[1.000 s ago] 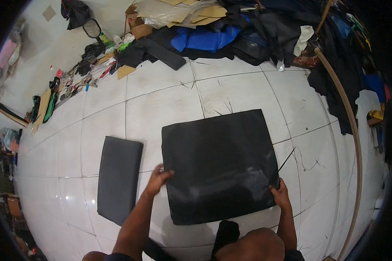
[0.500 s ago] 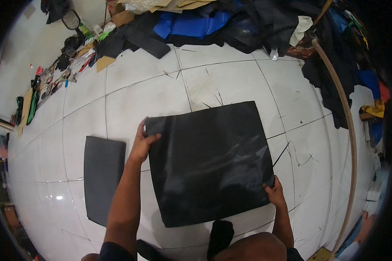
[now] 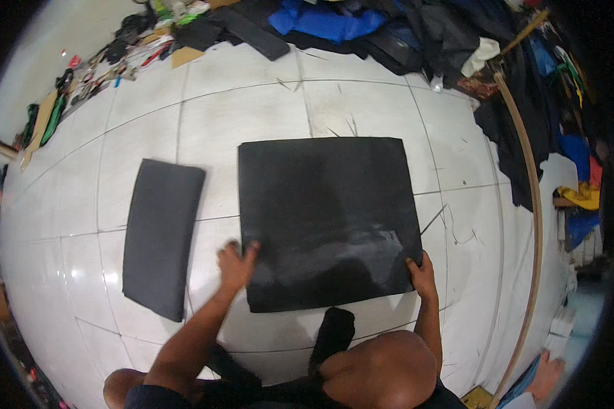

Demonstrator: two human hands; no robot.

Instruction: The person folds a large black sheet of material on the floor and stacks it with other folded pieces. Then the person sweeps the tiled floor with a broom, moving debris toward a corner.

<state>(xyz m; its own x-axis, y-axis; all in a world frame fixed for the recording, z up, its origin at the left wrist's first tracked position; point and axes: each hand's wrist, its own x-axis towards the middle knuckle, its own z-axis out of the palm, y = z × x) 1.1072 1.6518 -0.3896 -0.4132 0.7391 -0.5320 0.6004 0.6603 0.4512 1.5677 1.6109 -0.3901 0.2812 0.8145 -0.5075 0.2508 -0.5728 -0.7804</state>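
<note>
While one black sheet (image 3: 320, 198) lies flat on the tiled floor (image 3: 361, 105) in front of the person's legs, its slightly longer axis runs left to right, one edge facing the person. Two hands are at it. The left hand (image 3: 237, 266) is partly spread, thumb apart from the curled fingers and reaching to the sheet's left edge; whether it grips there, one cannot tell. The right hand (image 3: 423, 274) pinches the sheet's right edge toward the near corner, thumb on top. One grey pad (image 3: 160, 238) lies left of the sheet, apart from it, its long axis running near to far. One blue cloth (image 3: 327, 24) lies well beyond the sheet, and one pole (image 3: 536, 204) stands out to its right.
</note>
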